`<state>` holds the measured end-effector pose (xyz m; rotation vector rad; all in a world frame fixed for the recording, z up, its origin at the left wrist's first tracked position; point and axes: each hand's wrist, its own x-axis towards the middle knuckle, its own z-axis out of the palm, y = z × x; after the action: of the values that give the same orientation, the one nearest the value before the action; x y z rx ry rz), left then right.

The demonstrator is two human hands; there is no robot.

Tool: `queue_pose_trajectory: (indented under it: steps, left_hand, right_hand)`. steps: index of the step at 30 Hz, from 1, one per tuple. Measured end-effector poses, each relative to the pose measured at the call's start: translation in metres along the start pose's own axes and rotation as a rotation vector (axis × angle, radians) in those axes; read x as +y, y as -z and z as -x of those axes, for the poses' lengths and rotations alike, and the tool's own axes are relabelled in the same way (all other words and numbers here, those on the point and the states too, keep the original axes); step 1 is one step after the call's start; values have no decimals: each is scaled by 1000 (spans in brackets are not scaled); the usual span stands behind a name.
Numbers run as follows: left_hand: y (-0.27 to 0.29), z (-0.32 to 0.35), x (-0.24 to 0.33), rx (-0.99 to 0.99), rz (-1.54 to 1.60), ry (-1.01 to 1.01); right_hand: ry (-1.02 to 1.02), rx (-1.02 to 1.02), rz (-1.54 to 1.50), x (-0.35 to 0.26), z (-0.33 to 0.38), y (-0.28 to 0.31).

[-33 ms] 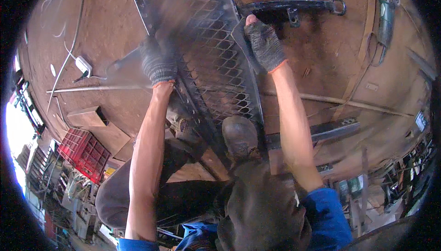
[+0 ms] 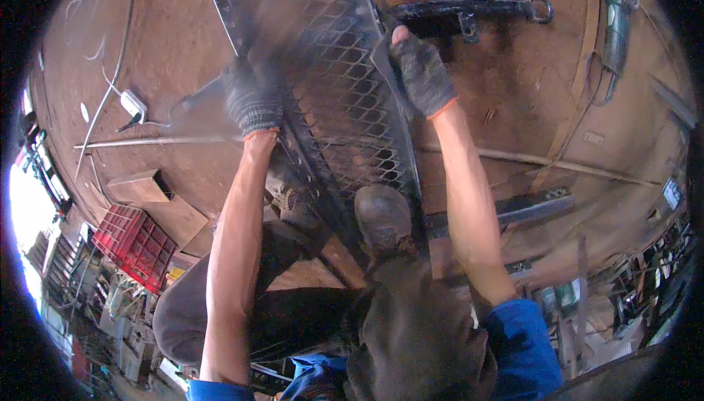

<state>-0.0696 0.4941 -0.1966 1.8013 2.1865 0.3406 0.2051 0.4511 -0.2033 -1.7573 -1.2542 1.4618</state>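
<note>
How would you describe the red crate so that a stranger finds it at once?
Start at the metal mesh panel on the dirt floor, then look toward the lower left edge. The red crate lies there beside a flat board; nothing else nearby is bright red with a grid pattern.

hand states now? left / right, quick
Left hand: closed on the left edge of the dark expanded-metal mesh frame.
Right hand: closed on the frame's right edge.

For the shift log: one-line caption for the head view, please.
Gloved left hand and right hand grip an expanded-metal mesh panel, a shoe braced on its lower end.
</note>
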Motion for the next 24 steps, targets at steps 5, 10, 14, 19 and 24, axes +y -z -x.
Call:
queue_pose_trajectory:
  steps: [5,10,14,19,24]
  left_hand:
    - [5,3,15,-9,45,46]
    - [5,-1,13,-34,50,49]
    - [1,-1,14,3,179,-25]
    - [-11,-7,-6,-62,329,43]
    - [-5,-3,-1,-131,436,124]
  right_hand:
    - [-57,123,-62,18,34,-2]
    - [45,328,-201,15,33,-6]
    - [108,325,-246,6,28,-8]
    - [28,458,-445,27,39,-18]
    - [83,466,-287,26,43,-4]
